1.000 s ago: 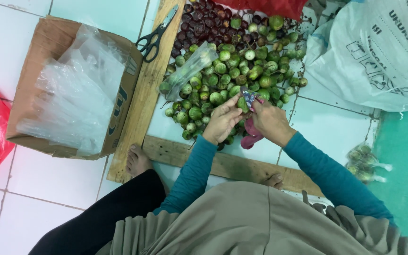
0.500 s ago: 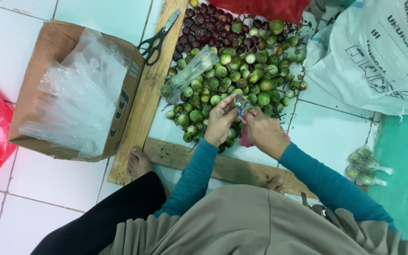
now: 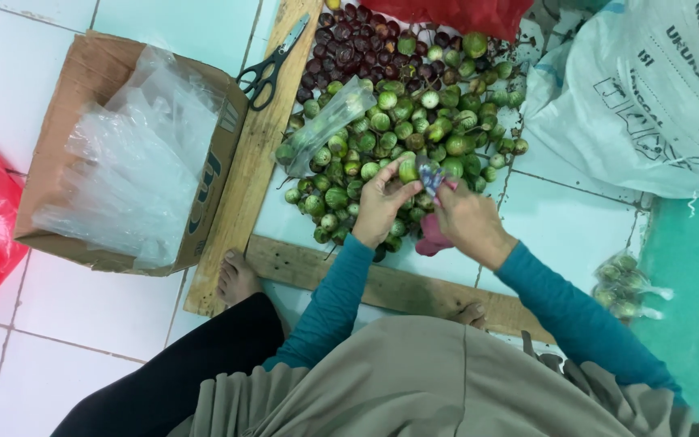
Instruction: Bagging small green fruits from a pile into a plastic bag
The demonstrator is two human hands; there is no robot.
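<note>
left hand: holds green fruit | right hand: grips small tool

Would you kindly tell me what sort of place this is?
Likely a home or small-trade produce packing spot on a tiled floor: a heap of small green fruits, a cardboard box of clear bags, scissors.
</note>
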